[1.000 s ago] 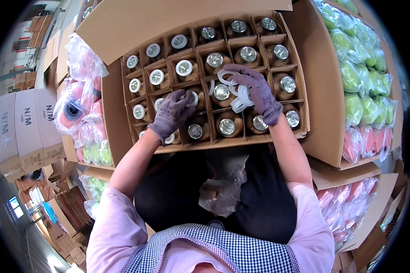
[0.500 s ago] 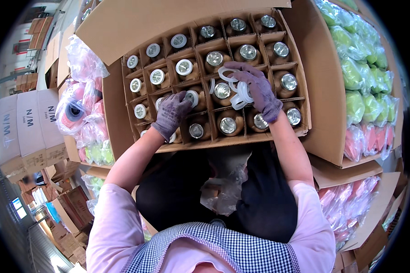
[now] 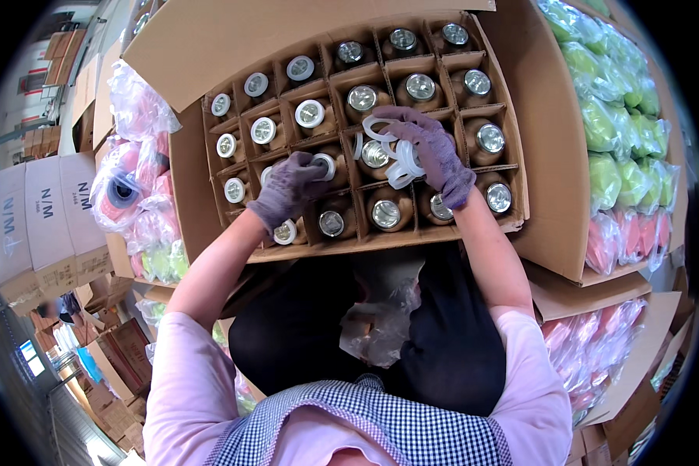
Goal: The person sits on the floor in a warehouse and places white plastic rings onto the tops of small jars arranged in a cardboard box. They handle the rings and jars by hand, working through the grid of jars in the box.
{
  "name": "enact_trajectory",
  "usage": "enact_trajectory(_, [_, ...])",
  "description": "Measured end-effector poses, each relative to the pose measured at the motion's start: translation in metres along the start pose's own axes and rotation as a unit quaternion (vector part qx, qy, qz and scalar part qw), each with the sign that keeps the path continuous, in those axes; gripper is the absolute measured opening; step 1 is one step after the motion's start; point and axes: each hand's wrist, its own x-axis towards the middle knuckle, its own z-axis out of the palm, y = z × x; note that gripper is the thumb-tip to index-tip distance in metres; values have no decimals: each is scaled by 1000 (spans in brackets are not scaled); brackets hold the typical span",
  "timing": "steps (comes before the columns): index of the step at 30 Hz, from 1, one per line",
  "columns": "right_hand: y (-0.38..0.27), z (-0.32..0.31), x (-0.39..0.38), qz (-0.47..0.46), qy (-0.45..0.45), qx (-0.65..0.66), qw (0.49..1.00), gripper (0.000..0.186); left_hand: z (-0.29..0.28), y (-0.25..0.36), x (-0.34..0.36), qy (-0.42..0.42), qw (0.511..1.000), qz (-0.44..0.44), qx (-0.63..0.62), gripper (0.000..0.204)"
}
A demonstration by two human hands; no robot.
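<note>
Head view: grips loose white rings (image 3: 401,172) in the curled right hand (image 3: 438,154), above a silver-mouthed bottle (image 3: 375,154); touches a white-ringed bottle (image 3: 327,166) with bent fingers of the left hand (image 3: 287,190), cannot tell if pinching. Reaches over a divided carton (image 3: 380,241), between cartons of bagged pink items (image 3: 130,194) and green items (image 3: 602,128).

This is a packing area in a factory or warehouse; which of the two cannot be told. A divided carton (image 3: 522,194) holds rows of bottles (image 3: 419,87). Past its left edge, bagged pink goods (image 3: 138,203) sit in an open box (image 3: 193,175), with pale boxes (image 3: 64,203) farther out; past its right edge, bagged green goods (image 3: 604,124) fill a second box (image 3: 550,179). Brown boxes (image 3: 123,349) crowd the space well beyond its near left corner. The person wears a checked apron (image 3: 373,423).
</note>
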Motion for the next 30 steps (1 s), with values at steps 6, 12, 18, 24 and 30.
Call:
enact_trajectory(6, [5,5,0,-15,-2,4,1000,30,8,5,-2,20,999,-1,45,19])
enact_trajectory(12, [3,10,-1,-24,-17,-52,998,30,2,8,1,25,999,-34,-19,22])
enact_trajectory(18, [8,9,3,-12,-3,-6,1000,28,9,18,5,17,990,-24,136,30])
enact_trajectory(24, [6,3,-1,-9,-2,-13,1000,29,-15,-2,8,-60,983,-121,-124,60])
enact_trajectory(30, [2,-4,1,9,24,69,997,29,-26,23,42,-213,964,-84,138,58])
